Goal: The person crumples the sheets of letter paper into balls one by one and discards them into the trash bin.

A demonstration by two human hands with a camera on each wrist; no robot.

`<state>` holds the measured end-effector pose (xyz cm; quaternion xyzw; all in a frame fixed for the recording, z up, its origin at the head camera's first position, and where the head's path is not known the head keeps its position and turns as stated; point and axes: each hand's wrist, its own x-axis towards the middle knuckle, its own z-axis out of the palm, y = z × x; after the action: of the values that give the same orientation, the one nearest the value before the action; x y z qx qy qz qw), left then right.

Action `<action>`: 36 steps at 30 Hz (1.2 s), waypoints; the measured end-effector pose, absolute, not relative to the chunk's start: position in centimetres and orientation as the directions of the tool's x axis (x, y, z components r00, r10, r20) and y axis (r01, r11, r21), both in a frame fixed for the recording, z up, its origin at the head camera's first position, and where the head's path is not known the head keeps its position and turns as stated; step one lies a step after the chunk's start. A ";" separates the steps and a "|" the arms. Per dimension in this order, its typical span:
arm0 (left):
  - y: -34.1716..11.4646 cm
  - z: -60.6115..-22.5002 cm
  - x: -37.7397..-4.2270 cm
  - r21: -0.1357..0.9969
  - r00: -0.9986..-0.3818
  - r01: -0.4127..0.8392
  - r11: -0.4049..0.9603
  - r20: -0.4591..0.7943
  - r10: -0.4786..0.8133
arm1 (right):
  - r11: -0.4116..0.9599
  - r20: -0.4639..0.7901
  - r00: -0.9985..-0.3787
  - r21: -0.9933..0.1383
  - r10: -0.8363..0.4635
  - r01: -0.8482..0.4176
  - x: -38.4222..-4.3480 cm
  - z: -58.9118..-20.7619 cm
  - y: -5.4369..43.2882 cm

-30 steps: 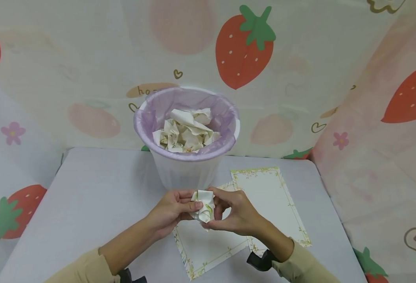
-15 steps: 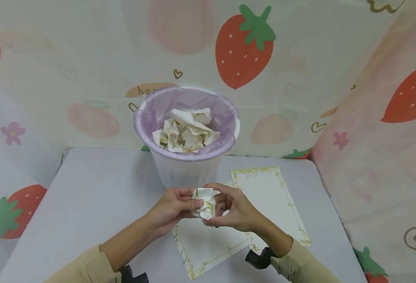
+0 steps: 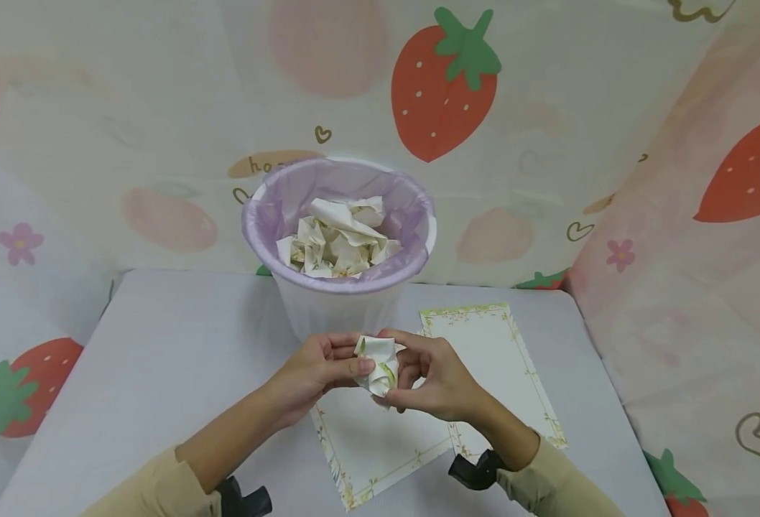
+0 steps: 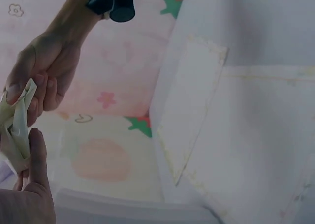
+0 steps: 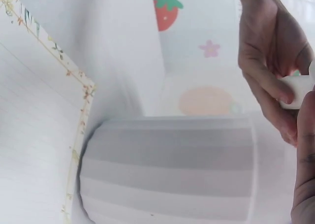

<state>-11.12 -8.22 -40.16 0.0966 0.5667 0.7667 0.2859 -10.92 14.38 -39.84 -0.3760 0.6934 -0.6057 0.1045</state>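
Between both hands is a small crumpled wad of paper [image 3: 380,359], white with green print, held above the table in front of the bin. My left hand [image 3: 318,373] pinches its left side, thumb on the near face and fingers behind. On the other side my right hand [image 3: 434,377] grips it with the index finger at the top edge and the thumb at the lower edge. The left wrist view shows the folded paper [image 4: 17,130] between the two hands. In the right wrist view only a bit of the paper [image 5: 298,91] shows at the edge.
A white bin [image 3: 337,309] with a purple liner [image 3: 270,222] stands at the back, holding several crumpled papers [image 3: 341,237]. Two flat sheets with floral borders, a left sheet [image 3: 386,445] and a right sheet [image 3: 493,366], lie on the white-covered table [image 3: 179,345]. Strawberry-print cloth hangs around.
Both hands have risen slightly toward the bin and shifted a little right with the crumpled paper between them. Bin and flat sheets have stayed in place.
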 end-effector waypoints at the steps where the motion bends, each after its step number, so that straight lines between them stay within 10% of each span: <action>1: -8.3 -39.9 -11.2 0.931 -0.814 -0.316 -0.181 -0.168 0.555 | -0.008 0.314 -0.697 -0.914 -0.645 -0.405 -10.9 -39.6 14.5; 17: -12.9 -33.7 -12.6 0.970 -0.880 0.241 -0.018 0.226 0.418 | 0.084 0.430 -0.717 -0.825 -0.549 -0.559 -12.9 -35.3 17.2; 24: -15.3 -33.3 -14.5 0.652 -0.737 0.667 0.361 0.650 0.186 | 0.203 0.474 -0.715 -0.743 -0.514 -0.638 -14.5 -33.6 17.8; 36: -17.2 -35.2 -16.3 0.464 -0.701 0.634 0.618 0.682 0.207 | 0.281 0.579 -0.657 -0.608 -0.482 -0.742 -17.2 -29.8 17.2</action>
<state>-16.30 -17.19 -35.17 0.2478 0.8492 0.3597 -0.2967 -17.22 17.19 -29.85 -0.3888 0.7875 -0.4565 -0.1423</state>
